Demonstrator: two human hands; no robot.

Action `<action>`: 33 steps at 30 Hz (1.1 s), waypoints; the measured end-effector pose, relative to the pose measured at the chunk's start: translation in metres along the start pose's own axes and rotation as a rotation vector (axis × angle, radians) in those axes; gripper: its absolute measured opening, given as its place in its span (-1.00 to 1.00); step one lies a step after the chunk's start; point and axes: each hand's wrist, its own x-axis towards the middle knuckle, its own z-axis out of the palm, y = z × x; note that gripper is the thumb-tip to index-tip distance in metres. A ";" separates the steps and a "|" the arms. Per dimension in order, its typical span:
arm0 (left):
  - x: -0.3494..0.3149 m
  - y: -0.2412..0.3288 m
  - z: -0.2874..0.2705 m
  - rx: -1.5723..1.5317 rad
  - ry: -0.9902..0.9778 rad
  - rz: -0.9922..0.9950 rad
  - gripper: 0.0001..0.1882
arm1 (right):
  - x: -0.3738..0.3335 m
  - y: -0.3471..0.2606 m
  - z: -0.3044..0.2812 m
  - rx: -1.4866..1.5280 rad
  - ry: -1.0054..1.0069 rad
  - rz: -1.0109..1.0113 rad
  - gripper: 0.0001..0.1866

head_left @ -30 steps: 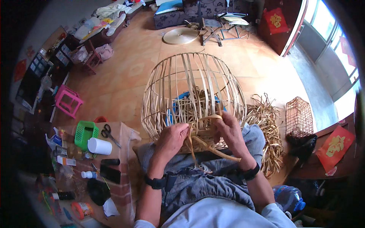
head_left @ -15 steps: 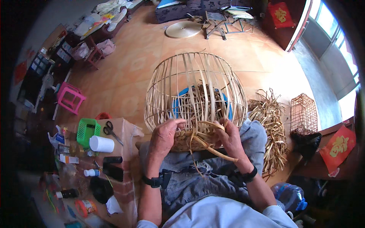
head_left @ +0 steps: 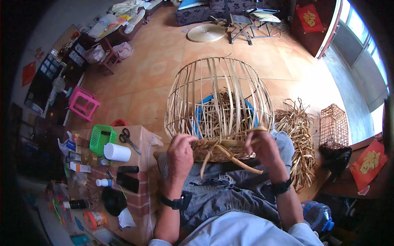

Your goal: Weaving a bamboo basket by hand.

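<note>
A half-woven basket (head_left: 219, 152) of pale bamboo ribs lies across my lap, its open end away from me and its braided part nearest. My left hand (head_left: 182, 155) is closed at the left of the braided part, its fingertips partly hidden. At the right, my right hand (head_left: 266, 146) grips a tan plant-fibre strip (head_left: 238, 142) that runs along the weave, raised in a loop by the fingers. Two thick strip ends, one a long stalk (head_left: 241, 164), hang from the weave toward my lap.
Beyond the ribs stands a blue tub (head_left: 198, 123) of dried strips; a strip heap (head_left: 301, 143) lies at the right, beside a wire cage (head_left: 334, 125). On my left a covered table (head_left: 141, 180) carries scissors (head_left: 129, 139), a green basket (head_left: 100, 138) and bottles. A pink stool (head_left: 83, 102) stands further off.
My right hand has moved right and turned, drawing the strip outward along the weave. My left hand stays by the basket's left edge. The whole view has shifted slightly.
</note>
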 end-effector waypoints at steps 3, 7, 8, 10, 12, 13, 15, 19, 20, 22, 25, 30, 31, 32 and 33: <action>-0.014 0.002 0.009 -0.003 -0.086 -0.018 -0.65 | -0.007 0.007 -0.028 0.411 0.220 0.009 -0.53; -0.012 0.002 0.010 -0.007 -0.084 -0.010 -0.59 | -0.024 0.002 -0.064 0.676 0.233 -0.088 -0.48; -0.012 0.003 0.011 -0.011 -0.087 -0.010 -0.59 | -0.027 -0.004 -0.070 0.647 0.292 -0.112 -0.45; -0.015 -0.002 0.013 0.027 -0.094 0.027 -0.57 | -0.033 -0.025 -0.065 0.610 0.372 -0.047 -0.42; -0.017 -0.011 0.013 0.041 -0.118 0.062 -0.56 | -0.047 -0.041 -0.049 0.072 0.329 0.174 -0.31; -0.015 -0.016 0.010 0.037 -0.135 0.082 -0.56 | -0.056 -0.046 -0.049 -0.210 0.175 0.282 -0.27; -0.008 -0.010 0.007 0.067 -0.148 0.141 -0.56 | -0.073 -0.050 -0.032 -0.549 0.162 0.406 -0.32; 0.019 0.030 0.001 0.146 -0.195 0.291 -0.56 | -0.059 -0.034 0.032 -1.173 0.261 -0.341 -0.76; 0.022 0.034 0.008 0.146 -0.211 0.328 -0.55 | -0.044 -0.037 0.047 -1.407 0.219 -0.544 -0.77; 0.024 0.032 0.012 0.185 -0.301 0.301 -0.51 | -0.020 -0.032 0.067 -1.699 0.100 -0.683 -0.62; 0.025 0.038 0.010 0.241 -0.333 0.254 -0.51 | -0.005 -0.030 0.066 -1.812 -0.054 -0.685 -0.57; 0.034 0.036 0.009 0.170 -0.350 0.221 -0.61 | 0.000 -0.018 0.066 -1.805 -0.101 -0.629 -0.55; 0.035 0.036 0.008 0.141 -0.356 0.215 -0.63 | -0.001 -0.017 0.065 -1.789 -0.108 -0.628 -0.55; 0.038 0.034 0.010 0.068 -0.394 0.177 -0.64 | -0.001 -0.017 0.064 -1.774 -0.116 -0.627 -0.55; 0.040 0.028 0.012 -0.003 -0.431 0.133 -0.65 | -0.002 -0.015 0.064 -1.757 -0.129 -0.626 -0.56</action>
